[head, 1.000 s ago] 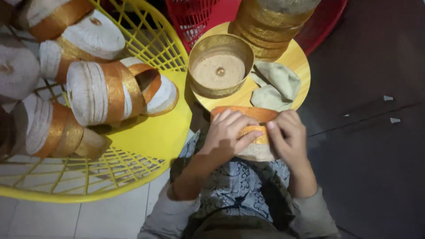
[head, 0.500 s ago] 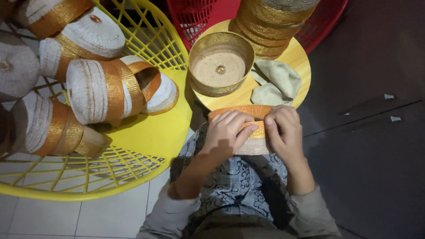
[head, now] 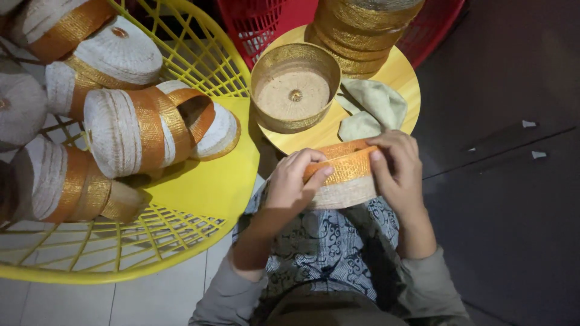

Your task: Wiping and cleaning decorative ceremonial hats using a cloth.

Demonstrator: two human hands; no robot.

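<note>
I see left hand (head: 296, 181) shifted leftward along orange-gold ribbon (head: 344, 164), fingers now curled over its left end instead of spread flat across middle. More ribbon exposed between hands than second ago. Right hand (head: 397, 172) moved slightly up, fingertips now pinching ribbon's right edge on woven round box (head: 343, 192).

Our left hand (head: 293, 181) and right hand (head: 396, 172) cover both ends of the woven round box (head: 344, 178), so we cannot see how far its orange-gold band (head: 341, 164) runs. The stack of gold-banded boxes (head: 362, 27) and the yellow basket (head: 199, 199) are cut off by the frame
</note>
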